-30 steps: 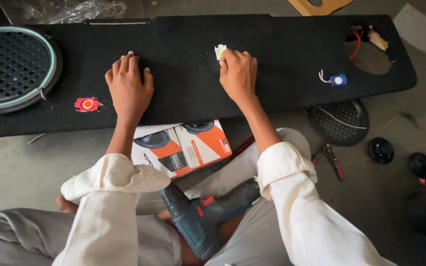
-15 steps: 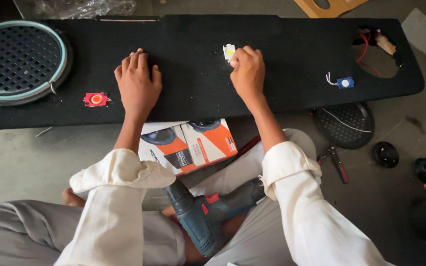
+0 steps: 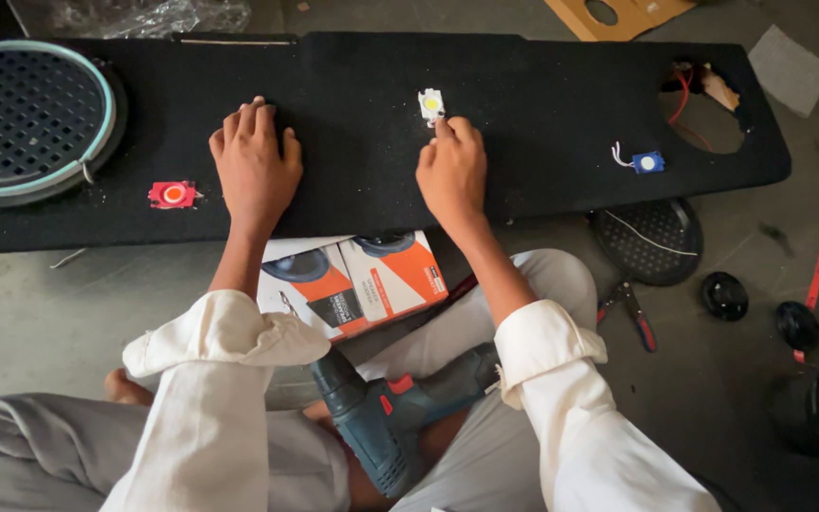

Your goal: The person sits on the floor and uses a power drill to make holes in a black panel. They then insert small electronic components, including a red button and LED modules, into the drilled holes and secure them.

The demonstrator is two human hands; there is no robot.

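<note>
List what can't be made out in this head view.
- Left hand: palm side and anything beneath it hidden by its own back.
- Right hand: fingertip contact with the white module unclear.
- Drill: its front end hidden in the lap.
- Speaker grille: cut by the left edge.

Soft, even daylight; faint shadows under both forearms. The black carpeted board (image 3: 542, 114) swallows detail. Sharp centre, slight wide-angle stretch at edges.

Light module (image 3: 431, 104): small white square with a yellow round centre, lying flat.
Place: on the black carpeted panel (image 3: 542, 123), near its far edge.
</note>
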